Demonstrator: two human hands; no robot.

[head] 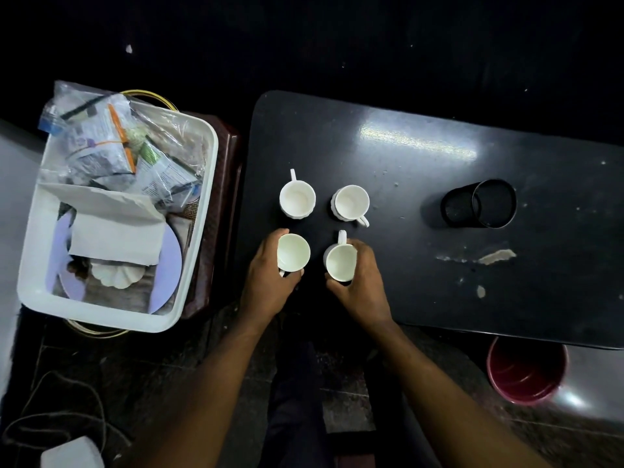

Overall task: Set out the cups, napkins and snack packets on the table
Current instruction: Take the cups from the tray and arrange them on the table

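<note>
Left part of the worktop (405, 282) is occupied: four cups stand in a two-by-two block with narrow gaps between them. The handle of the near-right cup (341, 261) juts far into the gap between rows; that of the far-right cup (351, 202) points near-right.

The left hand (266, 282) grips the near-left cup (293, 253) and the right hand (363, 282) grips the near-right cup, so both forearms cross the near edge and bar approach there.

The middle is bare between the cups and the mesh holder (479, 204), which lies on its side at right. The far strip beyond the far-left cup (297, 200) is bare.

The white tub (199, 197) stands just beside the left edge, heaped.
</note>
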